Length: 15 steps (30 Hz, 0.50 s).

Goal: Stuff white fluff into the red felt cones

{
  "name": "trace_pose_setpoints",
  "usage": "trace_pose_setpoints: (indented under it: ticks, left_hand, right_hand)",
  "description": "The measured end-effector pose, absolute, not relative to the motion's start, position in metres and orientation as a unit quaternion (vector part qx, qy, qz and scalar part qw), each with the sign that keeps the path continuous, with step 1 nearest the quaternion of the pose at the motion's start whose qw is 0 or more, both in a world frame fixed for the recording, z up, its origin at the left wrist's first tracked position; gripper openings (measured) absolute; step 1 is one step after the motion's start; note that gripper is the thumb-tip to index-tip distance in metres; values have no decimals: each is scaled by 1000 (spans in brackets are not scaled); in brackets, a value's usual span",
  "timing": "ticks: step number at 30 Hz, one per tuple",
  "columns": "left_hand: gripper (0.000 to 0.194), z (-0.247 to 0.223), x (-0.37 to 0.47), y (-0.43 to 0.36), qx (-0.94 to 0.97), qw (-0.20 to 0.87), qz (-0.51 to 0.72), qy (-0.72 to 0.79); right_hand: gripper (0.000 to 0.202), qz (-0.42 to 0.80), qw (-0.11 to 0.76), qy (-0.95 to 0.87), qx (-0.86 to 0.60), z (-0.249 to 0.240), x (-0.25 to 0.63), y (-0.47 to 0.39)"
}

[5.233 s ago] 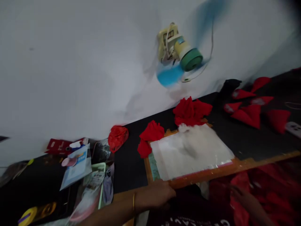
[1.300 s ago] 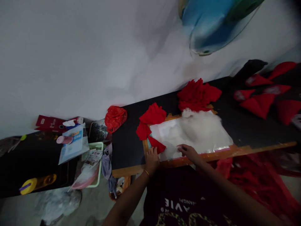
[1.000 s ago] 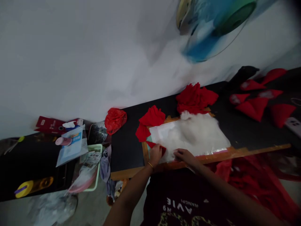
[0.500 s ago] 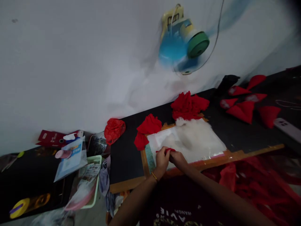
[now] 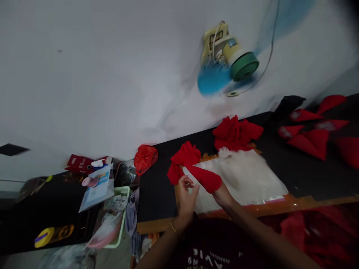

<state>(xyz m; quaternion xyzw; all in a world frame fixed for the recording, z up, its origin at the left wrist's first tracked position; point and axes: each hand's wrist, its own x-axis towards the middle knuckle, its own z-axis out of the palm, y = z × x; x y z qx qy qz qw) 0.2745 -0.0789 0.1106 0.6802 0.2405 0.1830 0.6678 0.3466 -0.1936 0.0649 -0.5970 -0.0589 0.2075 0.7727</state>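
Note:
A red cone-shaped cloth piece [image 5: 206,178] points up and left over the work board. My right hand [image 5: 223,195] is at its wide end and holds it. That hand's fingers are hidden by the red cloth. My left hand [image 5: 188,192] is just left of the cone, fingers curled but apart, with nothing visible between them. Beneath both hands lies a white sheet [image 5: 202,203], bearing a heap of fluffy white stuffing [image 5: 244,168]. Crumpled red cloth pieces [image 5: 186,154] sit behind my left hand, with a larger red cloth pile [image 5: 237,132] further right.
A wall fan [image 5: 227,56] with blurred blades hangs above. Several red cones [image 5: 311,142] lie on the black table [image 5: 153,194] at right. A red plastic bag [image 5: 146,158] rests at the table's left edge. Left of it stand a green-rimmed basket [image 5: 122,224] and a yellow-lidded bottle [image 5: 46,237].
My hands have moved apart from being together over a small bit of red cloth. The red cone now shows at full length on my right hand. The view has shifted left and up.

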Motion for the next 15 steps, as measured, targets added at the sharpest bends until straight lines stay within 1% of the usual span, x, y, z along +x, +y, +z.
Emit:
trace_pose_setpoints:
  ticks: [2,4,7,10,12,15]
  left_hand:
    - [51,117,283,-70,565,743,208,293]
    - [48,129,296,-66,481,808,193,280]
    - [45,147,312,-69,418,842,181,289]
    - [47,156,319,-74,364,850,195,327]
    - [48,156,320,-76,330,857,206,338]
    - [51,155,320,-73,292,861,204,362]
  right_hand:
    - [44,224,792,-19,-567,80,340,-180]
    - [48,236,790,-15,-565,92,332,-165]
    - [50,223,766,-44,-601,104,325,-149]
    - [45,186,723,-91,-659,104,327,-145]
    - [38,174,688,-120,-695,99,328,-151]
    - [24,210,627,-167,-731,86,326,-168]
